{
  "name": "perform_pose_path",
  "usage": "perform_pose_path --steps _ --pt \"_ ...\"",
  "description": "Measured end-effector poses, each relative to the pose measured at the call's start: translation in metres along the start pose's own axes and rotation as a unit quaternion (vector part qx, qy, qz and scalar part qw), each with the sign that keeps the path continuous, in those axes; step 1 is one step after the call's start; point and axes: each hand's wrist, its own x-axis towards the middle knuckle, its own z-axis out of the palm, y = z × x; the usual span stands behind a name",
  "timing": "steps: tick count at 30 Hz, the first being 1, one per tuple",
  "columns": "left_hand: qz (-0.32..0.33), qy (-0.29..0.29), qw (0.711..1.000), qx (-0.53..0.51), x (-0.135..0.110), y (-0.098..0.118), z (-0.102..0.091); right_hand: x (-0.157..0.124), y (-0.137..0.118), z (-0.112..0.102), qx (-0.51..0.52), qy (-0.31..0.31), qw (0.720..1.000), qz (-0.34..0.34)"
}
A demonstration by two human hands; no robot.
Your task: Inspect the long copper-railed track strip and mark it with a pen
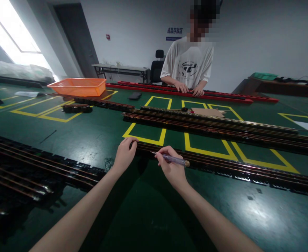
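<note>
Stacked strips point(51, 162): several, dark, with copper-coloured lines; left of my left hand point(124, 155), the near ones toward me.
Thin stick point(48, 136): one, dark; lies on the green table point(148, 220), left of my left fingers.
Short dark piece point(77, 109): one; beyond my left fingers, to the left.
Orange basket point(91, 90): one; farther off, behind that piece.
Left fingers: bent, thumb and forefinger at the long strip's left end; whether they pinch it or only rest there, I cannot tell.
Long strip point(222, 169): one, dark, copper-lined; runs from my left fingertips out past my right ones.
Pen point(176, 160): one, see-through barrel; tip points left, close to the strip, contact unclear.
Right hand point(172, 171): fingers closed round the pen.
Co-worker point(187, 66): one, white shirt; across from my fingers, both hands at a red rail point(229, 99).
Cardboard point(207, 112): one piece; beyond my right fingers.
Far strips point(222, 129): long, dark; between my right fingers and the cardboard, stretching right.
</note>
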Motion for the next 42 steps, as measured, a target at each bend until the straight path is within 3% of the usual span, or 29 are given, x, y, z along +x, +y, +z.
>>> perform_pose_path --steps 8,15,42 --pt "0.074 -0.004 0.991 0.107 -0.004 0.002 0.002 0.0 0.003 0.002 -0.003 0.013 1.0 -0.007" --pt "0.144 -0.047 0.969 0.197 -0.012 0.009 0.003 -0.001 -0.002 0.003 -0.006 0.02 1.0 -0.007" --pt "0.135 -0.093 0.961 0.224 -0.011 0.013 -0.002 -0.004 0.004 0.003 -0.009 0.074 0.997 -0.025"
